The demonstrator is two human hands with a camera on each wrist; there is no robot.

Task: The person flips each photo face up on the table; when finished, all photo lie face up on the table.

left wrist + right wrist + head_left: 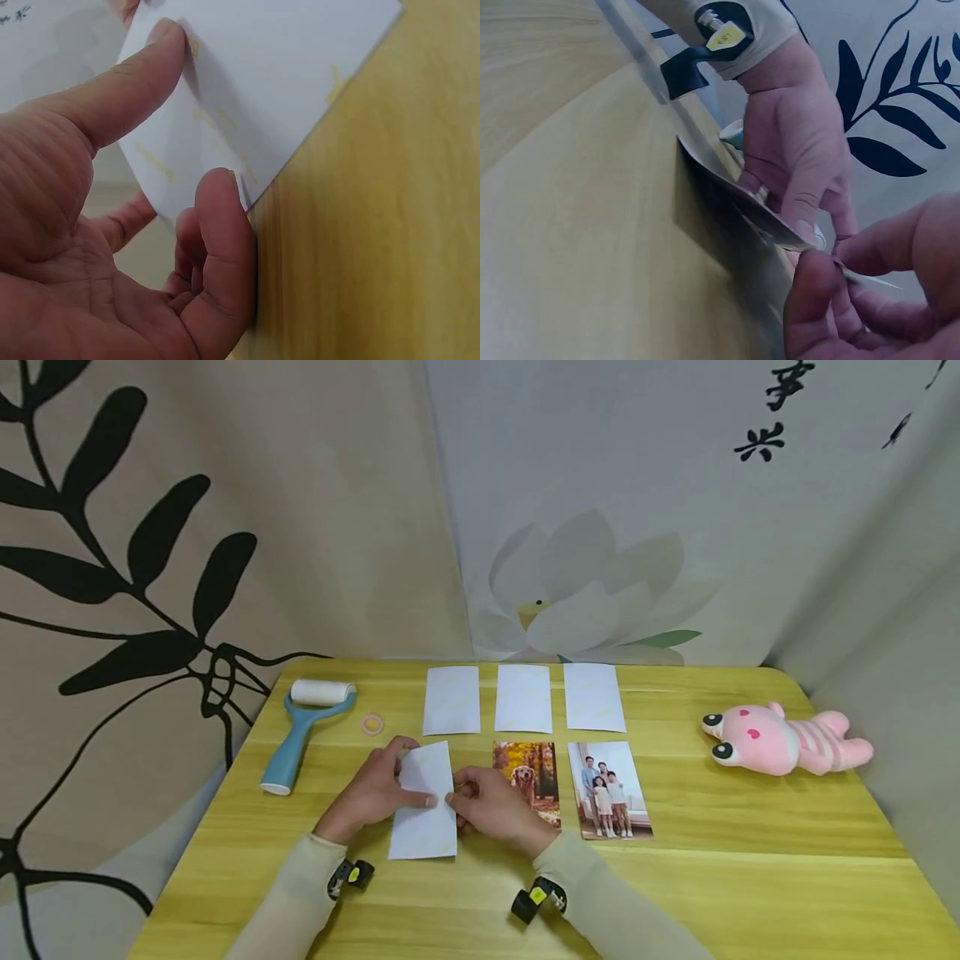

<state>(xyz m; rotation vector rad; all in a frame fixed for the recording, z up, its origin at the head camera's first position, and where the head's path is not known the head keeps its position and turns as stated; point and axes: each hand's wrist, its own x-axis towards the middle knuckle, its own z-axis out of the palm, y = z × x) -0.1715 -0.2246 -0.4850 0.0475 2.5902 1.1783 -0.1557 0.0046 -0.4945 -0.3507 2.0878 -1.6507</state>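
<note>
A photo print (pixel 426 831) with its white back up is raised off the table between the two hands. My left hand (pixel 375 789) grips it from the left, thumb on the white back. My right hand (pixel 498 806) pinches its right edge. In the left wrist view, faint yellow marks show on the white back (pixel 277 75). From the right wrist view the print (pixel 727 195) is tilted and slightly bowed, its dark printed side towards the table; that picture cannot be made out. Beside my right hand lies a dog photo (pixel 536 764), partly covered by it, and then a family photo (pixel 609 793).
Three white cards (pixel 452 700) lie in a row at the back. Left are a blue-handled lint roller (pixel 296 739) and a small pink ring (pixel 372 717). A pink plush toy (pixel 780 742) lies at the right. Curtains (pixel 360 510) hang behind the wooden table (pixel 712 877).
</note>
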